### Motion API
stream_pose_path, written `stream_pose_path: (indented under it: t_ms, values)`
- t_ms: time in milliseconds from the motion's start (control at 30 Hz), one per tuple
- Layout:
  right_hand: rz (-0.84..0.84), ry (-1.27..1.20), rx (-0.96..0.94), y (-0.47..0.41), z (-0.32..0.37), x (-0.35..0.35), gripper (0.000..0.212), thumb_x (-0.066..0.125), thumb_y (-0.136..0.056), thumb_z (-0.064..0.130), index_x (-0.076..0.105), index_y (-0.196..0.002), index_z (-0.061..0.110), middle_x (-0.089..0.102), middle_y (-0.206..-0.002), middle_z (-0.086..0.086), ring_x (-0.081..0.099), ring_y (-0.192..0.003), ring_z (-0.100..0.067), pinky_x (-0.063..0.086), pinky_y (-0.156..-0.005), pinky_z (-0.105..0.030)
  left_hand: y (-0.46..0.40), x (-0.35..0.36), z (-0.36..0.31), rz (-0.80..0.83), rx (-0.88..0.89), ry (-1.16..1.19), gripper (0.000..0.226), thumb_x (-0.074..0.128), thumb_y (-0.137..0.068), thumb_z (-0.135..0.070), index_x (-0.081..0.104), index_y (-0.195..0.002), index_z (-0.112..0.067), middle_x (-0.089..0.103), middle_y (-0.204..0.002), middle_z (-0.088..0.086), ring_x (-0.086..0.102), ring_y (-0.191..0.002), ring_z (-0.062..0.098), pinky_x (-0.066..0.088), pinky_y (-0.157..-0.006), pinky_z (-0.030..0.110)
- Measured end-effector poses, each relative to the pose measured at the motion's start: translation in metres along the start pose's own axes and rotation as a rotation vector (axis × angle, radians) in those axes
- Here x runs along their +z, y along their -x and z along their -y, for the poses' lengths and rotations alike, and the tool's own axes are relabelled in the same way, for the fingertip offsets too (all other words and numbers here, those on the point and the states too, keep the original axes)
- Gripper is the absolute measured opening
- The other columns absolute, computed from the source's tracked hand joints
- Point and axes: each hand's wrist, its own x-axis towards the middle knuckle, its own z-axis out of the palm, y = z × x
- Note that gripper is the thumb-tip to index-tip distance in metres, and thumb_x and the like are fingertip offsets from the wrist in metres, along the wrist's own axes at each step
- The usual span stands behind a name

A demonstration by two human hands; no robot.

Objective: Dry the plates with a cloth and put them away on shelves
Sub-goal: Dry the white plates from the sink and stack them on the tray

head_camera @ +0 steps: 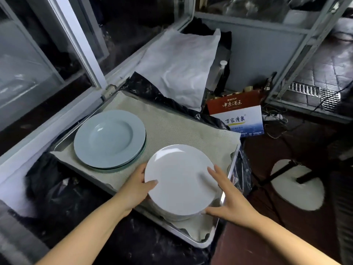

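White plate (180, 180) on top of a small stack at the near right of a cloth-lined tray (232, 165), blue plates (109, 137) stacked just beside it to the left. Left hand (140, 185) gripping the white plate's left rim, thumb on top; right hand (228, 200) spread wide, fingers straight against the right edge. Probably stiff, glazed, slippery if wet and breakable: best lifted by opposite rims, thumbs above, fingers beneath.

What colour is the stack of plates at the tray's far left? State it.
Pale blue-grey plates, seen best in the head view, stacked on the beige cloth.
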Motion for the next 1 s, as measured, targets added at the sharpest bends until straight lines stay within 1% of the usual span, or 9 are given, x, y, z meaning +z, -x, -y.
stream_pose_path:
  t_ms: [33, 133, 267, 500, 667, 800, 867, 900, 1000]
  values:
    - [0.013, 0.004, 0.009, -0.002, -0.003, 0.003, 0.110, 0.076, -0.064, 0.067, 0.002, -0.144, 0.060, -0.004, -0.162, 0.014, -0.008, -0.145, 0.006, 0.009, -0.113, -0.014, -0.004, 0.000, 0.004, -0.025, 0.006, -0.077, 0.050, 0.060, -0.091, -0.007, 0.046, -0.133, -0.032, 0.065, -0.115, -0.014, 0.060, -0.113, 0.010, 0.050, -0.088, 0.027]
    - [0.034, 0.006, 0.032, -0.007, -0.012, 0.011, 0.109, 0.078, -0.066, 0.057, 0.001, -0.144, 0.062, -0.008, -0.162, 0.015, -0.010, -0.145, 0.006, 0.008, -0.107, -0.004, -0.011, -0.001, 0.009, -0.046, 0.034, -0.293, 0.051, 0.060, -0.091, -0.018, 0.042, -0.136, -0.034, 0.061, -0.119, -0.015, 0.058, -0.110, 0.010, 0.051, -0.095, 0.038]
    - [0.071, 0.024, 0.048, -0.012, -0.021, 0.014, 0.110, 0.082, -0.072, 0.040, 0.004, -0.148, 0.055, -0.012, -0.162, 0.013, -0.013, -0.145, 0.005, 0.006, -0.104, 0.002, -0.016, -0.001, 0.010, -0.012, 0.094, -0.595, 0.057, 0.056, -0.093, -0.029, 0.031, -0.144, -0.034, 0.056, -0.130, -0.014, 0.056, -0.110, 0.015, 0.048, -0.089, 0.033]
    - [0.102, 0.045, 0.043, -0.016, -0.023, 0.017, 0.110, 0.081, -0.073, 0.033, 0.004, -0.149, 0.052, -0.016, -0.162, 0.010, -0.016, -0.142, 0.011, 0.009, -0.102, 0.004, -0.023, 0.004, 0.020, -0.030, 0.034, -0.797, 0.064, 0.051, -0.095, -0.041, 0.019, -0.149, -0.029, 0.050, -0.142, -0.006, 0.054, -0.119, 0.022, 0.047, -0.097, 0.039]
    - [0.116, 0.074, 0.016, -0.017, -0.024, 0.017, 0.109, 0.080, -0.074, 0.033, 0.002, -0.145, 0.060, -0.018, -0.161, 0.012, -0.016, -0.140, 0.013, 0.013, -0.103, 0.001, -0.023, 0.007, 0.023, -0.071, 0.010, -0.918, 0.067, 0.049, -0.096, -0.044, 0.015, -0.150, -0.021, 0.053, -0.140, 0.003, 0.054, -0.122, 0.027, 0.047, -0.097, 0.040]
    - [0.124, 0.095, 0.008, -0.017, -0.022, 0.016, 0.107, 0.077, -0.074, 0.033, 0.002, -0.146, 0.060, -0.021, -0.161, 0.011, -0.019, -0.140, 0.012, 0.028, -0.112, -0.018, -0.022, 0.009, 0.023, -0.093, -0.010, -0.969, 0.063, 0.048, -0.097, -0.045, 0.021, -0.147, -0.018, 0.057, -0.135, 0.004, 0.056, -0.119, 0.027, 0.048, -0.094, 0.039]
    - [0.130, 0.107, 0.007, -0.017, -0.021, 0.016, 0.106, 0.074, -0.073, 0.034, 0.001, -0.145, 0.061, -0.023, -0.160, 0.012, -0.021, -0.139, 0.013, 0.037, -0.111, -0.029, -0.021, 0.011, 0.024, -0.114, -0.017, -1.015, 0.065, 0.046, -0.097, -0.047, 0.020, -0.148, -0.016, 0.058, -0.134, 0.004, 0.057, -0.119, 0.027, 0.049, -0.093, 0.039]
    - [0.133, 0.113, 0.006, -0.017, -0.021, 0.016, 0.106, 0.073, -0.073, 0.034, 0.000, -0.145, 0.061, -0.024, -0.159, 0.013, -0.021, -0.138, 0.014, 0.038, -0.111, -0.030, -0.020, 0.012, 0.025, -0.122, -0.016, -1.028, 0.066, 0.045, -0.097, -0.048, 0.019, -0.149, -0.015, 0.058, -0.133, 0.004, 0.057, -0.118, 0.027, 0.049, -0.092, 0.038]
    - [0.149, 0.114, -0.006, -0.016, -0.021, 0.017, 0.107, 0.075, -0.074, 0.036, -0.001, -0.146, 0.059, -0.026, -0.158, 0.014, -0.022, -0.141, 0.010, 0.027, -0.115, -0.023, -0.017, 0.013, 0.032, -0.133, -0.022, -1.055, 0.070, 0.045, -0.097, -0.050, 0.016, -0.150, -0.015, 0.057, -0.134, 0.004, 0.058, -0.118, 0.026, 0.050, -0.092, 0.040]
